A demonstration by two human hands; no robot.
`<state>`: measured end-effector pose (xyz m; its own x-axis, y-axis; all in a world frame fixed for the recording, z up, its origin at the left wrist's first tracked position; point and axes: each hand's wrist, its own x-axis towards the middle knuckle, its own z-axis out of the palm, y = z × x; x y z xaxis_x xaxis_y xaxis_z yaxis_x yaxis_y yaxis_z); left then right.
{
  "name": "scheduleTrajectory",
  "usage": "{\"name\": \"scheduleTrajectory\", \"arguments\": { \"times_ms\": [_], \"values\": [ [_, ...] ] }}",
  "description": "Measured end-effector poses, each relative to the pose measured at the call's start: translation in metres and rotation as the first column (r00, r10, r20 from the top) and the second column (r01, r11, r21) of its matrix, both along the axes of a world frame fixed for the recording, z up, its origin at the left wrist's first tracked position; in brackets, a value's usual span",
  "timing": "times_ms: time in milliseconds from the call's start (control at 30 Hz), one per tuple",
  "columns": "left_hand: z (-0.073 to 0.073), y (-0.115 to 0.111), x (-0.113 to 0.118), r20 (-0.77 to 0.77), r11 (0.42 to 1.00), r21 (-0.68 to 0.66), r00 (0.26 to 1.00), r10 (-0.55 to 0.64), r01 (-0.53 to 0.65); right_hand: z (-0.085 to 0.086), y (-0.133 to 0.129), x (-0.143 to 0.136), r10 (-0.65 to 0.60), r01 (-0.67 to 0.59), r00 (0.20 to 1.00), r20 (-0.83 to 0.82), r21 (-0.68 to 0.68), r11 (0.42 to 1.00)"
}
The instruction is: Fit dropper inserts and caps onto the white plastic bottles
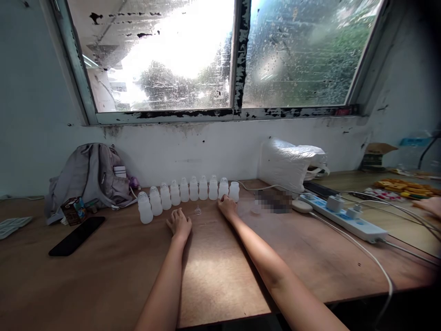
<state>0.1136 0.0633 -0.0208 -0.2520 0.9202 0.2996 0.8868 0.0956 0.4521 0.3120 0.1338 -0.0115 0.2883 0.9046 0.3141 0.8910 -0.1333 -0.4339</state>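
Observation:
Several frosted white bottles with clear domed tops stand in a curved row, from the leftmost bottle (145, 209) to a bottle without a visible dome (234, 191) at the right end. My right hand (227, 208) has its fingers closed at the base of the second bottle from the right (223, 186); what lies between the fingertips is hidden. My left hand (179, 224) rests on the table in front of the row, fingers apart and holding nothing. Between my hands lies a small clear dome-shaped piece (197, 210). A pale round piece (255, 210) lies right of my right hand.
Left on the wooden table (113, 276) are a grey backpack (90, 177), a small box (74, 210) and a black phone (77, 236). Rightward are a white plastic bag (289, 163), a power strip (344, 218) with cables, and another person's hand (429, 205) at the edge.

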Motion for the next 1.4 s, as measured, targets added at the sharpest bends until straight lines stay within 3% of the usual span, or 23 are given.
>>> {"name": "scheduleTrajectory", "arguments": {
  "times_ms": [600, 733, 833, 933, 1000, 1100, 1200, 1300, 1400],
  "values": [
    [0.005, -0.004, 0.008, -0.002, 0.992, 0.031, 0.993, -0.119, 0.119, -0.006, 0.013, -0.001, 0.090, -0.093, 0.993, 0.071, 0.033, 0.995],
    [0.006, -0.003, 0.009, 0.013, 0.981, 0.062, 0.983, -0.183, 0.182, -0.006, 0.003, -0.014, 0.233, -0.236, 0.969, 0.088, 0.030, 0.971],
    [0.006, -0.002, 0.009, 0.022, 0.974, 0.098, 0.978, -0.206, 0.203, -0.006, -0.006, -0.033, 0.403, -0.406, 0.911, 0.086, 0.016, 0.914],
    [0.005, -0.002, 0.007, -0.005, 0.975, 0.165, 0.989, -0.151, 0.150, -0.009, -0.013, -0.054, 0.539, -0.541, 0.841, 0.040, 0.047, 0.840],
    [0.004, -0.002, 0.005, -0.017, 0.984, 0.155, 0.997, -0.081, 0.083, -0.012, -0.017, -0.064, 0.560, -0.560, 0.828, 0.019, 0.077, 0.825],
    [0.002, -0.003, 0.004, -0.024, 0.998, 0.049, 0.999, -0.032, 0.034, -0.015, -0.023, -0.071, 0.550, -0.537, 0.833, -0.056, 0.152, 0.830],
    [0.002, -0.004, 0.004, -0.026, 0.997, 0.007, 0.997, -0.076, 0.076, -0.015, -0.033, -0.067, 0.530, -0.464, 0.820, -0.215, 0.292, 0.836],
    [0.002, -0.003, 0.007, 0.052, 0.981, 0.091, 0.983, -0.176, 0.171, -0.014, -0.046, -0.057, 0.445, -0.327, 0.836, -0.320, 0.360, 0.874],
    [0.000, -0.002, 0.014, 0.163, 0.940, 0.188, 0.934, -0.317, 0.285, -0.013, -0.057, -0.048, 0.349, -0.217, 0.847, -0.400, 0.339, 0.916]
  ]
}}
